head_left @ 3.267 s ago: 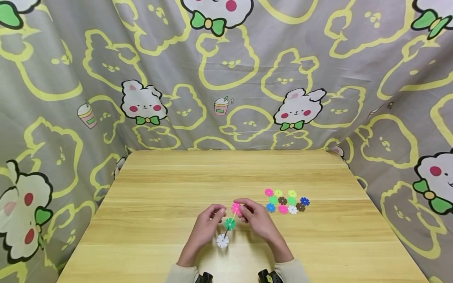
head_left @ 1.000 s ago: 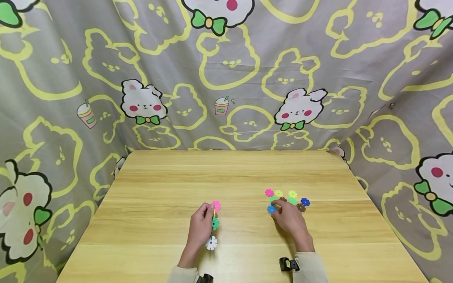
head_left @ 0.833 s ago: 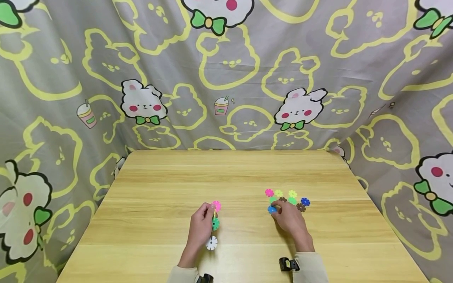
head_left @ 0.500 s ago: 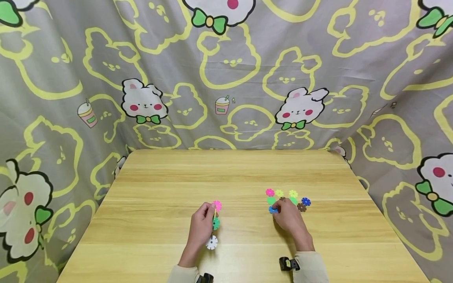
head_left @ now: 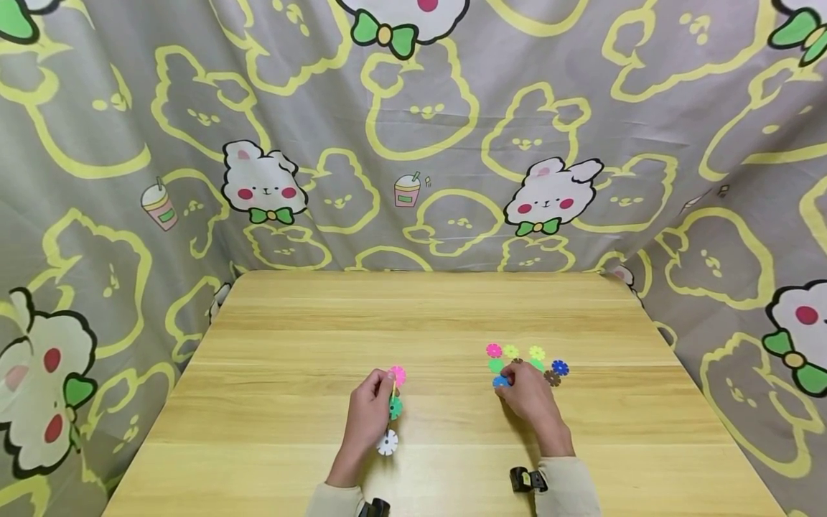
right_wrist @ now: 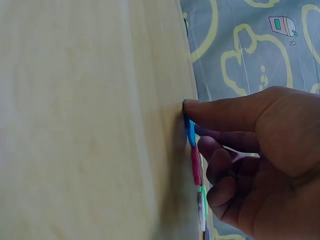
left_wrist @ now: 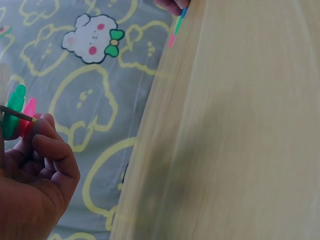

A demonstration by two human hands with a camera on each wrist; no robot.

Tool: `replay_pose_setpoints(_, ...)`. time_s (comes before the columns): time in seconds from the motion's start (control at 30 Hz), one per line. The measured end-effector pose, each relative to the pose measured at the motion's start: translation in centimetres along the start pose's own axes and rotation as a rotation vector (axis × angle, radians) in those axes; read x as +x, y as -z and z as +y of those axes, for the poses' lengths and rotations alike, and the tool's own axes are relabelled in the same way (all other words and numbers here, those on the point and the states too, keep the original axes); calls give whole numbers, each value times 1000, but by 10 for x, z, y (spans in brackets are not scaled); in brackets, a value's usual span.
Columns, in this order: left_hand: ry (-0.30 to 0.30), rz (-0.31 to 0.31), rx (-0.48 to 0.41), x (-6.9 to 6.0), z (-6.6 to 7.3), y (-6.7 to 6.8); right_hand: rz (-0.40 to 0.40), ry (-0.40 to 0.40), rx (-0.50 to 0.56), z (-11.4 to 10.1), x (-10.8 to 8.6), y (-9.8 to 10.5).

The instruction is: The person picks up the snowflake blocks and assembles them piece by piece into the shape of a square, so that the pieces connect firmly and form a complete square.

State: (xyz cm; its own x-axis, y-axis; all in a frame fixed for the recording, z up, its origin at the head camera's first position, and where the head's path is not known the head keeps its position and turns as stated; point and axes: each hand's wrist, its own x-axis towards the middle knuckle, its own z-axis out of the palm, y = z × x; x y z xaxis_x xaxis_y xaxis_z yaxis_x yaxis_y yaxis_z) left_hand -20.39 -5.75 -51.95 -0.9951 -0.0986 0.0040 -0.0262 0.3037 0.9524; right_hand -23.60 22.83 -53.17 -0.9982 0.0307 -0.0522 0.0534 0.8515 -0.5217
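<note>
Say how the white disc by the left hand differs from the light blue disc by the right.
The white disc ends the chain held by the left hand; the light blue disc appears unjoined, beside a green disc. The white disc's face shows nearly whole; the light blue disc is partly covered by the right hand. Both are round.

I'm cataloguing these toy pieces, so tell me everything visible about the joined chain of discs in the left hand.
The chain of discs looks plastic. A pink disc is at the far end, a green disc in the middle and a notched white disc nearest the person. A yellow piece and a dark piece link them, seen edge-on. The left hand pinches it near the pink end. Whether it touches the table is unclear.
</note>
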Motion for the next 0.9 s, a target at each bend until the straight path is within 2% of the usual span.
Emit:
replay_pose_setpoints(0.27, 1, -3, 6, 1, -1, 0, -5, -3, -24, 1, 0, 3)
replay_pose_setpoints(0.53, 6, -1, -6, 0, -2, -1, -29, 3, 44, -7, -3, 2)
replay_pose_setpoints(0.73, 9, 7, -5, 0, -1, -1, 17, 62, 196, -25, -5, -4)
replay_pose_setpoints(0.9, 12, 18, -12, 0, -1, -2, 49, 180, 288, -49, -11, -7)
